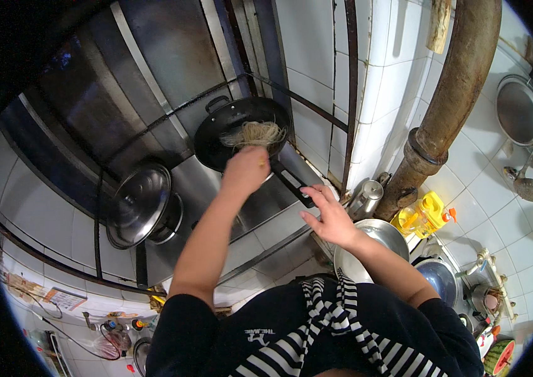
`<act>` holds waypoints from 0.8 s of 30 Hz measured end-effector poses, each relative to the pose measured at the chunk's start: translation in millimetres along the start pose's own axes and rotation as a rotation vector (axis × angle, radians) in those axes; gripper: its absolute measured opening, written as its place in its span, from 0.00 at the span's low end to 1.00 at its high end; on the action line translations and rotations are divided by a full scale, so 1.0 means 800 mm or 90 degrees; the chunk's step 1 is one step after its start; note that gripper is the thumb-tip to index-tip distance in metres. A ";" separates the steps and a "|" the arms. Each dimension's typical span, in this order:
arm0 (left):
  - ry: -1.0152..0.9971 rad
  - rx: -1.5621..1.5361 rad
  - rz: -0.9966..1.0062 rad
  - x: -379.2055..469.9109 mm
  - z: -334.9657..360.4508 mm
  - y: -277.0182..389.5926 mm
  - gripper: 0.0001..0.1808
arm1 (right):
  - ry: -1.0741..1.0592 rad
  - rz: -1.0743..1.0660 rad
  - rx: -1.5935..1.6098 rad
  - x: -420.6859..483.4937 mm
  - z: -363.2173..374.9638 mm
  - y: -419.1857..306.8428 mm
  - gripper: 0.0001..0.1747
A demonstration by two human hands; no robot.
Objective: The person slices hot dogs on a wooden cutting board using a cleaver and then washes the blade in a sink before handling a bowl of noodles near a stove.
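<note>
A black wok (pixel 210 136) stands on the stainless-steel stovetop (pixel 252 212), with a clump of pale thin noodles (pixel 257 134) inside it. My left hand (pixel 249 169) is curled and blurred by motion over the wok's near rim, just below the noodles. A small yellowish bit shows at its fingers, but what it grips is hidden. My right hand (pixel 332 219) reaches to the end of the wok's black handle (pixel 292 181). Its fingertips are at the handle, with the thumb spread away from it.
Left on the stove sits a second pan with a shiny metal lid (pixel 139 207), its handle (pixel 141 266) toward me. A metal basin (pixel 389 235), a steel pot (pixel 368 198) and a yellow-capped oil jug (pixel 429 214) stand at right, near a thick pipe (pixel 455 94). A dark metal rail (pixel 313 101) runs behind the wok.
</note>
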State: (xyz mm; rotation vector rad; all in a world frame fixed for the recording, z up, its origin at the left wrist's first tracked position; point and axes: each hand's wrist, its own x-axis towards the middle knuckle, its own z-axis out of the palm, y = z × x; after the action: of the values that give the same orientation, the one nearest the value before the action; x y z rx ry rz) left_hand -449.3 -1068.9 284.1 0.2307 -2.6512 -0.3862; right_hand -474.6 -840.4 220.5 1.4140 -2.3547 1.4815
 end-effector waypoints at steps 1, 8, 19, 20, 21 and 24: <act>-0.001 -0.007 -0.033 -0.006 -0.027 -0.010 0.05 | 0.001 -0.005 -0.045 0.005 0.002 -0.004 0.27; -0.167 -0.353 -0.444 -0.021 -0.169 -0.151 0.09 | -0.090 0.046 -0.285 0.046 0.006 -0.027 0.32; -0.472 0.097 -0.237 0.075 -0.181 -0.175 0.10 | -0.168 0.063 -0.381 0.053 0.008 -0.030 0.28; -0.337 0.292 -0.142 0.074 -0.179 -0.173 0.09 | -0.165 0.055 -0.378 0.053 0.009 -0.032 0.28; -0.195 0.468 -0.030 0.077 -0.175 -0.131 0.09 | -0.159 0.067 -0.386 0.051 0.003 -0.027 0.28; -0.180 0.473 -0.063 0.071 -0.179 -0.065 0.13 | -0.159 0.070 -0.377 0.050 0.002 -0.030 0.28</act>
State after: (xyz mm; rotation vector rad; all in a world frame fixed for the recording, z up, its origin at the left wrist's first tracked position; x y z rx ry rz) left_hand -429.7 -1163.8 415.0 0.5678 -2.9521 0.6032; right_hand -480.9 -871.5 254.5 1.3732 -2.7185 0.5417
